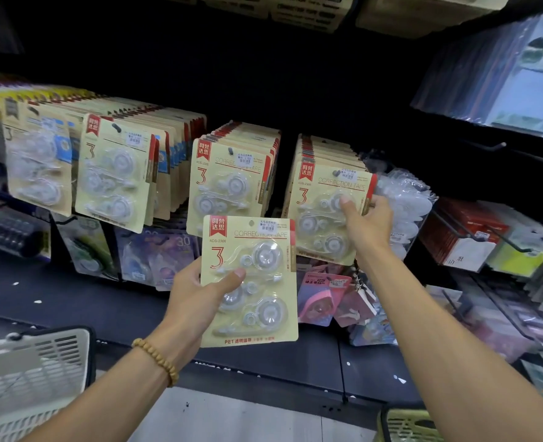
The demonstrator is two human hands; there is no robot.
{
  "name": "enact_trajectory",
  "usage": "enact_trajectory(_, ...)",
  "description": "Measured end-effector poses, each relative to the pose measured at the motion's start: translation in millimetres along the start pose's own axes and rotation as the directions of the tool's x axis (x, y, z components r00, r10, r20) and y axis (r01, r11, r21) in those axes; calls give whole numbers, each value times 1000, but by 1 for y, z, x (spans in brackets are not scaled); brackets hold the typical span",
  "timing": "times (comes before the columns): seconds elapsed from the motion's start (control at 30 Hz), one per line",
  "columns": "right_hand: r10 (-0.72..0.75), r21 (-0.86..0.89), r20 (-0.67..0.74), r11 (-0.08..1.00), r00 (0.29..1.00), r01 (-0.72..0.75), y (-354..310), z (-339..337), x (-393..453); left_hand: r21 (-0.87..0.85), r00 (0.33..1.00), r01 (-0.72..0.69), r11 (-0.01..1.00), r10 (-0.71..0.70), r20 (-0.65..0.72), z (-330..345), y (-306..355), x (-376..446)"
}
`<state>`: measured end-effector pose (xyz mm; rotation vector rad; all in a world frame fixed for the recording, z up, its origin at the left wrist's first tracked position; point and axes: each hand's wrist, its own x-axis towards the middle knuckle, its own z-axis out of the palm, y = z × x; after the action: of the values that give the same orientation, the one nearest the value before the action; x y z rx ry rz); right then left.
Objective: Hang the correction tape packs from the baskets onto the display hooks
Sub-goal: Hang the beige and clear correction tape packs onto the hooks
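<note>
Dark shop shelves fill the view, with rows of tape packs hanging on hooks, and the right row (327,154) is the one being filled. The right hand (367,221) pinches the front pack (327,215) of that row by its right edge, thumb on the front, likely to seat it on the hook (336,173). Down and left of that row, the left hand (196,301) grips a spare pack (251,282) upright, thumb across its front, ready to go next; a grey basket (31,371) sits far down-left of the row and a green basket (410,425) below it.

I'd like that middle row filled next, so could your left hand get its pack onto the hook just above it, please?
Probably yes: the left hand holds its pack just below the middle row, with nothing between them; the right hand is busy at the next row.
</note>
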<state>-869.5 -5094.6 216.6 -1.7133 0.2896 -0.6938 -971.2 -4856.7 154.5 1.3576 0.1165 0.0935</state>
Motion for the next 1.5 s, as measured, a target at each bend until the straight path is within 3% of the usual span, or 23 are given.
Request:
enact_trajectory(0.27,8,-68,-89,998,996,-14,14,38,31,14,999,39,999,-40,35,10,-7,11)
enact_trajectory(0.47,25,-214,2,977,1000,-24,21,15,21,29,987,71,997,-74,142,28,-5,7)
enact_trajectory(0.6,-20,-174,133,984,991,43,10,-10,-28,22,976,63,998,-66,205,35,-3,1)
enact_trajectory(0.67,79,-18,275,997,958,-78,4,-21,-55,-4,974,60,998,-58,220,40,-1,-2)
enact_trajectory(0.73,165,106,462,965,871,-239,-1,-30,-74,-27,972,57,998,-50,229,44,-1,-4)
enact_trajectory(0.8,152,131,512,959,846,-252,-1,-37,-87,-34,967,53,998,-43,250,48,0,-6)
enact_trajectory(0.9,148,156,447,958,882,-240,1,-40,-93,1,972,59,998,-57,228,54,-1,-8)
enact_trajectory(1.03,80,130,340,983,937,-132,-6,-43,-76,89,995,94,992,-96,24,57,-8,1)
enact_trajectory(1.1,52,139,295,986,954,-97,-18,-44,-60,86,994,112,990,-111,-16,54,-11,5)
enact_trajectory(1.3,49,171,191,982,980,-82,-41,-35,-26,95,991,133,987,-132,-13,48,-15,6)
enact_trajectory(1.5,111,179,163,974,980,-140,-22,-40,-25,156,988,148,977,-153,18,45,-21,-2)
